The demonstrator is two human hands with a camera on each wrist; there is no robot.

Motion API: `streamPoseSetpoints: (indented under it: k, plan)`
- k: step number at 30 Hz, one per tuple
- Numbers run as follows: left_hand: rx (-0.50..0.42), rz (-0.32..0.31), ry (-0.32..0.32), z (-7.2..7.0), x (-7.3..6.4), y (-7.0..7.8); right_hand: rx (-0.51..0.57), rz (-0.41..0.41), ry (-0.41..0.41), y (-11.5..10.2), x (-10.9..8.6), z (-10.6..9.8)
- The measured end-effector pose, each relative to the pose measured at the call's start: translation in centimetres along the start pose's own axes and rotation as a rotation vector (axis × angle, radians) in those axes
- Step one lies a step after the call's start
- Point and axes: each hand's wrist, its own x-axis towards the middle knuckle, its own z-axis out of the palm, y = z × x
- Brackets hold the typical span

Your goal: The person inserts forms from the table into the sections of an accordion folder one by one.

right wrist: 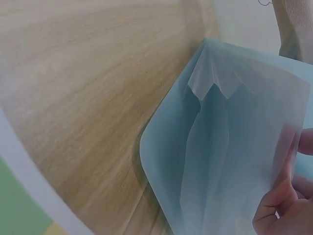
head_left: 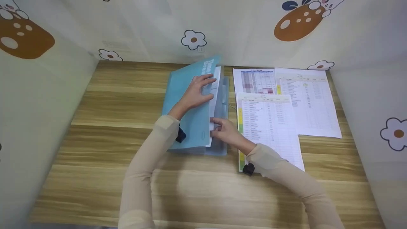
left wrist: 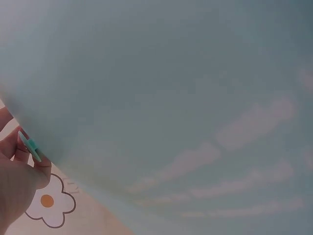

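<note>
A light-blue expanding file folder point(head_left: 186, 86) lies on the wooden table, its cover partly raised. White paper point(head_left: 215, 86) shows inside its right side. My left hand point(head_left: 195, 93) lies across the cover with its fingers at the right edge. In the left wrist view a small teal tab point(left wrist: 30, 146) is at the fingers of that hand point(left wrist: 19, 181), and the cover point(left wrist: 146, 98) fills most of the picture. Lower down, my right hand point(head_left: 227, 131) pinches the folder's open side. In the right wrist view its fingers point(right wrist: 279, 205) hold a translucent pleated pocket point(right wrist: 234, 147).
Three printed sheets lie right of the folder: a front sheet point(head_left: 267, 127) partly under my right forearm, overlapping a colored table sheet point(head_left: 238, 79) and another list point(head_left: 318, 117). The wooden table point(head_left: 108, 127) extends left and in front. Patterned walls point(head_left: 152, 28) border the back and sides.
</note>
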Motion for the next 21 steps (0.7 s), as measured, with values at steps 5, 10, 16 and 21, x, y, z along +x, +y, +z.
streamPoseSetpoints:
  k: [5, 10, 16, 21]
  plan:
    - [-0.006, -0.002, 0.000, 0.1, -0.1, 0.0, 0.053, 0.055, -0.005, 0.1, 0.3, 0.0]
    - [-0.011, 0.005, 0.006, 0.1, -0.1, 0.0, 0.055, 0.060, -0.022, 0.2, 0.5, -0.1]
    - [-0.014, 0.002, 0.007, 0.0, -0.1, 0.0, 0.048, 0.039, -0.015, 0.1, 0.4, -0.3]
    - [-0.021, 0.018, 0.018, -0.1, 0.0, -0.1, 0.073, 0.002, 0.074, 0.2, 0.3, -1.6]
